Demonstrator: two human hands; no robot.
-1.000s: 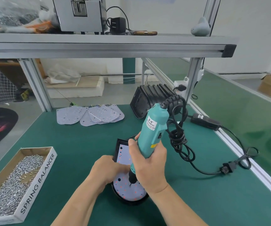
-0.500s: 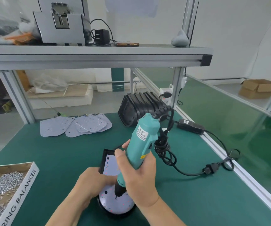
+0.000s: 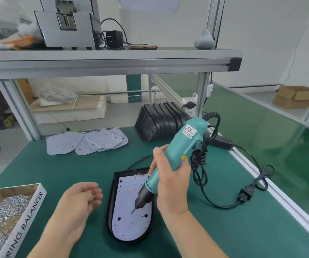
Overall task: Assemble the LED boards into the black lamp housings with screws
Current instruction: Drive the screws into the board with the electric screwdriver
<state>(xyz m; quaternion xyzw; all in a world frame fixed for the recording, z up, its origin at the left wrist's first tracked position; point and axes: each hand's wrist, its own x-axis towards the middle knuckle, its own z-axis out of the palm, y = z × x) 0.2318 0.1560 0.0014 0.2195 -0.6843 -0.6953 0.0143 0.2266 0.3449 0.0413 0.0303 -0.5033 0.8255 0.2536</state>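
A black lamp housing [image 3: 111, 200] lies flat on the green mat with a white LED board [image 3: 125, 226] seated inside it. My right hand [image 3: 170, 185] grips a teal electric screwdriver [image 3: 177, 151], tilted, its bit tip down on the board near the middle. My left hand [image 3: 81, 200] hovers just left of the housing, fingers loosely curled, holding nothing and not touching the housing. Spare LED boards [image 3: 86, 142] lie fanned out at the back of the mat. A stack of black housings [image 3: 159, 123] lies on its side behind the screwdriver.
A cardboard box [image 3: 29, 207] full of silver screws sits at the front left. The screwdriver's black cable [image 3: 222, 203] and plug loop over the mat on the right, beside the aluminium table edge. An overhead shelf [image 3: 112, 60] crosses the view.
My left hand has let go of the housing and drawn back to the left. The screwdriver stays on the board, now over a spot nearer the middle. The camera has tilted.
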